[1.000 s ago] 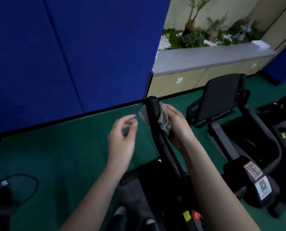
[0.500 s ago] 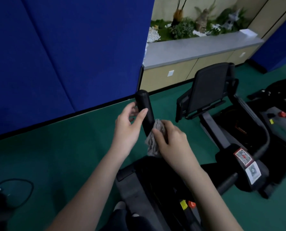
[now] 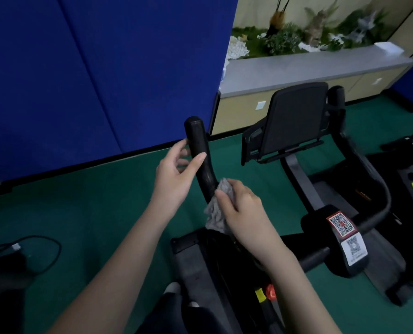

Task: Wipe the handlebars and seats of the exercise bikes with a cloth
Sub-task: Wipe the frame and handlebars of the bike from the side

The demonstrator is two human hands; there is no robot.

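A black handlebar point(image 3: 197, 141) of the near exercise bike rises upright in the middle of the head view. My left hand point(image 3: 175, 175) holds its upper part, thumb across the front and fingers curled behind. My right hand point(image 3: 245, 209) grips a grey cloth point(image 3: 215, 212) and presses it against the lower curve of the same bar. A second bike stands to the right, with a black seat backrest point(image 3: 294, 121) and its own handlebar point(image 3: 336, 96).
A blue partition point(image 3: 104, 68) closes off the left and back. Behind the second bike runs a grey-topped cabinet point(image 3: 309, 68) with plants. Green carpet covers the floor, and a dark cable point(image 3: 44, 251) loops at the lower left. QR stickers point(image 3: 342, 224) mark the second bike's frame.
My right hand slid the cloth down from the top of the handlebar to its lower curve. My left hand moved in from the left and took hold of the bar's upper part.
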